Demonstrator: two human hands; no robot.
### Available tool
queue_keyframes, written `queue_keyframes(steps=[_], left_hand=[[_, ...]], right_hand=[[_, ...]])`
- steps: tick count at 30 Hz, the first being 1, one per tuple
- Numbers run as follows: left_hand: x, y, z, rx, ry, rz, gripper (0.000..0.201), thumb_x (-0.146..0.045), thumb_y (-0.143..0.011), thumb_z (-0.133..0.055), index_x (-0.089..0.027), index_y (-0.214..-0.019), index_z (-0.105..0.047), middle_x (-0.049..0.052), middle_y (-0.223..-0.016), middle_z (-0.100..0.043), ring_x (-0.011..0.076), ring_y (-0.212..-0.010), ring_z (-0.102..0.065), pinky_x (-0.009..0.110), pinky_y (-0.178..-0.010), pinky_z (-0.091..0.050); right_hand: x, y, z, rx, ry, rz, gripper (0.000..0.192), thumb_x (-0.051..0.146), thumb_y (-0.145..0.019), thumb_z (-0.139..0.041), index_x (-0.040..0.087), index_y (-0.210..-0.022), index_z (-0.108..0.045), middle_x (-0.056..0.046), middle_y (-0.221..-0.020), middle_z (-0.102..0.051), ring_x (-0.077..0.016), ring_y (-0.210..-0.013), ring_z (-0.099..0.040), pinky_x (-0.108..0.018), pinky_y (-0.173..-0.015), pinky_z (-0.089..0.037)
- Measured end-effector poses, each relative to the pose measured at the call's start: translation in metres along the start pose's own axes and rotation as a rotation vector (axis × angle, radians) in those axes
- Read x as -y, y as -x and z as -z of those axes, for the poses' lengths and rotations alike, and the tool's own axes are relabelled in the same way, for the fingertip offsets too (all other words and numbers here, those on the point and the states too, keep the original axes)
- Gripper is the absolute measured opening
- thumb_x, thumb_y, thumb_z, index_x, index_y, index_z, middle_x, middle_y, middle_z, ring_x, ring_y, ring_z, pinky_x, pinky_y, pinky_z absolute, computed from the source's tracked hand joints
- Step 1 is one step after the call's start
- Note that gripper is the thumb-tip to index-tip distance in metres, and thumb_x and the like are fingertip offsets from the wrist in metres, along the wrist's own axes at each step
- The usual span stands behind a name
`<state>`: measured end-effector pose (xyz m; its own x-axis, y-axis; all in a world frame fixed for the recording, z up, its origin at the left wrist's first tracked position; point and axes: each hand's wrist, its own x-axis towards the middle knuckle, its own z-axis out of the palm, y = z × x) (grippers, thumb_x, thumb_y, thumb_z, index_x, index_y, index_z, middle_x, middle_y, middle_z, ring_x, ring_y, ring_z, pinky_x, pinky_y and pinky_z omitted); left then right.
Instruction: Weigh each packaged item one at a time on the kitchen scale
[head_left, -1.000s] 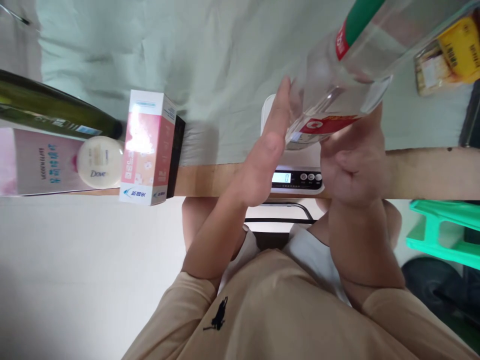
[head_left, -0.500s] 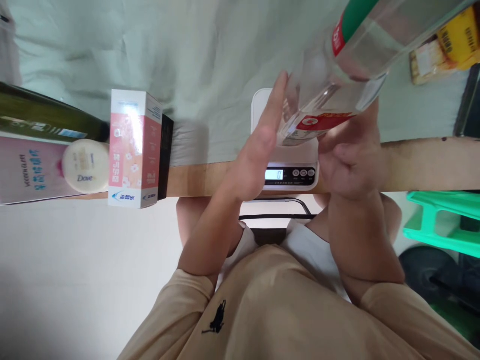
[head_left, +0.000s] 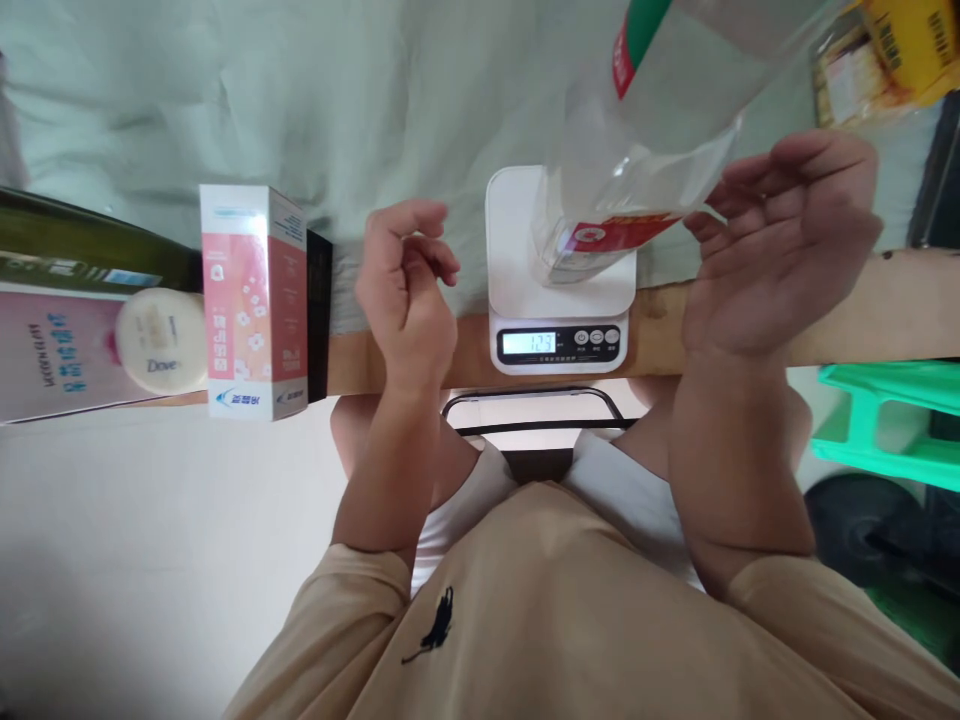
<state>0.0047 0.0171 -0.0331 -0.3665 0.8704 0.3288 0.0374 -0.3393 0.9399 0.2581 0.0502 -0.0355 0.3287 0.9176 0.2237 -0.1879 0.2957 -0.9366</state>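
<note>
A large clear plastic bottle (head_left: 637,190) with a red label and a green band stands on the white kitchen scale (head_left: 514,270), leaning to the right in my view. Lit digits show on the scale's display, perhaps 129. To the left of the scale my left hand (head_left: 409,290) hangs with loosely curled fingers, holding nothing and apart from the bottle. My right hand (head_left: 780,250) is open beside the bottle's right side, palm up and slightly blurred. Its fingertips are very close to the bottle; whether they touch it I cannot tell.
On the left stand a pink and white box (head_left: 251,300), a black box (head_left: 319,310), a round Dove tub (head_left: 161,340), a dark green bottle (head_left: 90,240) and a pink package (head_left: 52,350). A yellow snack packet (head_left: 911,50) lies far right. Below the wooden table edge (head_left: 360,365) is a green stool (head_left: 862,420).
Both hands have let go of the bottle and moved apart, left hand leftward, right hand rightward. The bottle now rests on the scale, and its display has changed from about 0.
</note>
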Motion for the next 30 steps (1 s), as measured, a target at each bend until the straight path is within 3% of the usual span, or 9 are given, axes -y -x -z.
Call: queue_keyframes(steps=[3, 5, 9, 13, 15, 18, 22, 25, 30], left_hand=[[-0.003, 0.0, -0.002, 0.028, 0.009, -0.08, 0.026, -0.002, -0.082, -0.062, -0.025, -0.069, -0.067, 0.002, -0.076, -0.058, 0.0153, -0.067, -0.052, 0.033, -0.06, -0.035], [-0.006, 0.001, -0.001, 0.049, 0.033, -0.092, 0.032, -0.003, -0.083, -0.061, -0.022, -0.059, -0.056, 0.001, -0.064, -0.05, 0.0142, -0.058, -0.044, 0.034, -0.057, -0.028], [-0.01, 0.004, 0.0, 0.087, 0.022, -0.044, 0.035, -0.034, -0.105, -0.059, -0.023, -0.072, -0.063, -0.003, -0.054, -0.044, 0.0113, -0.047, -0.035, 0.033, -0.05, -0.024], [-0.007, 0.004, -0.004, 0.083, -0.074, -0.001, 0.049, -0.067, -0.103, -0.056, -0.022, -0.084, -0.065, -0.006, -0.059, -0.048, 0.0075, -0.047, -0.041, 0.03, -0.051, -0.032], [-0.002, 0.003, -0.006, 0.041, -0.099, -0.024, 0.039, -0.063, -0.105, -0.057, -0.025, -0.096, -0.064, -0.005, -0.073, -0.058, 0.006, -0.051, -0.044, 0.029, -0.052, -0.037], [0.005, -0.002, -0.005, 0.014, -0.103, -0.108, 0.014, -0.038, -0.106, -0.061, -0.025, -0.1, -0.059, -0.004, -0.089, -0.06, 0.006, -0.063, -0.05, 0.031, -0.058, -0.042], [0.013, -0.004, 0.003, 0.088, -0.076, -0.168, 0.019, -0.016, -0.094, -0.067, -0.019, -0.081, -0.054, -0.003, -0.076, -0.053, 0.0075, -0.067, -0.05, 0.032, -0.062, -0.036], [0.015, 0.0, 0.006, 0.155, 0.006, -0.093, 0.029, -0.028, -0.1, -0.063, -0.021, -0.078, -0.046, -0.005, -0.063, -0.046, 0.0074, -0.058, -0.045, 0.032, -0.058, -0.033], [0.012, 0.008, 0.004, 0.19, -0.017, 0.005, 0.049, -0.067, -0.109, -0.039, -0.026, -0.093, -0.06, -0.005, -0.055, -0.045, 0.0111, -0.053, -0.049, 0.034, -0.058, -0.038]], right_hand=[[0.002, 0.001, -0.004, 0.025, -0.023, 0.004, 0.037, 0.058, -0.085, -0.058, 0.025, -0.101, -0.066, 0.004, -0.093, -0.068, -0.008, -0.083, -0.071, -0.025, -0.072, -0.054], [0.003, 0.002, -0.004, 0.028, -0.019, -0.004, 0.034, 0.054, -0.085, -0.057, 0.026, -0.1, -0.066, 0.005, -0.092, -0.068, -0.0077, -0.083, -0.071, -0.025, -0.071, -0.053], [0.004, 0.004, -0.004, 0.04, 0.038, -0.009, 0.034, 0.055, -0.089, -0.047, 0.029, -0.102, -0.065, 0.007, -0.095, -0.068, -0.0074, -0.088, -0.074, -0.026, -0.073, -0.056], [0.006, 0.005, -0.005, 0.051, 0.058, -0.007, 0.031, 0.051, -0.091, -0.045, 0.029, -0.099, -0.066, 0.008, -0.096, -0.07, -0.0062, -0.089, -0.075, -0.024, -0.073, -0.056], [0.007, 0.006, -0.007, 0.036, 0.046, -0.015, 0.028, 0.048, -0.09, -0.047, 0.028, -0.099, -0.066, 0.007, -0.095, -0.07, -0.0066, -0.087, -0.075, -0.023, -0.072, -0.056], [0.008, 0.006, -0.011, 0.0, -0.015, -0.019, 0.024, 0.042, -0.084, -0.055, 0.026, -0.097, -0.067, 0.007, -0.091, -0.071, -0.0067, -0.082, -0.074, -0.022, -0.069, -0.056], [0.011, 0.008, -0.016, -0.017, -0.051, -0.037, 0.019, 0.035, -0.081, -0.059, 0.024, -0.095, -0.067, 0.007, -0.087, -0.072, -0.0064, -0.079, -0.074, -0.022, -0.069, -0.056], [0.013, 0.01, -0.019, -0.018, -0.009, -0.047, 0.017, 0.027, -0.085, -0.05, 0.025, -0.096, -0.064, 0.006, -0.089, -0.07, -0.006, -0.082, -0.074, -0.022, -0.071, -0.057], [0.014, 0.01, -0.022, -0.027, 0.06, -0.034, 0.018, 0.026, -0.084, -0.047, 0.025, -0.093, -0.063, 0.007, -0.086, -0.07, -0.005, -0.079, -0.073, -0.02, -0.068, -0.056]])
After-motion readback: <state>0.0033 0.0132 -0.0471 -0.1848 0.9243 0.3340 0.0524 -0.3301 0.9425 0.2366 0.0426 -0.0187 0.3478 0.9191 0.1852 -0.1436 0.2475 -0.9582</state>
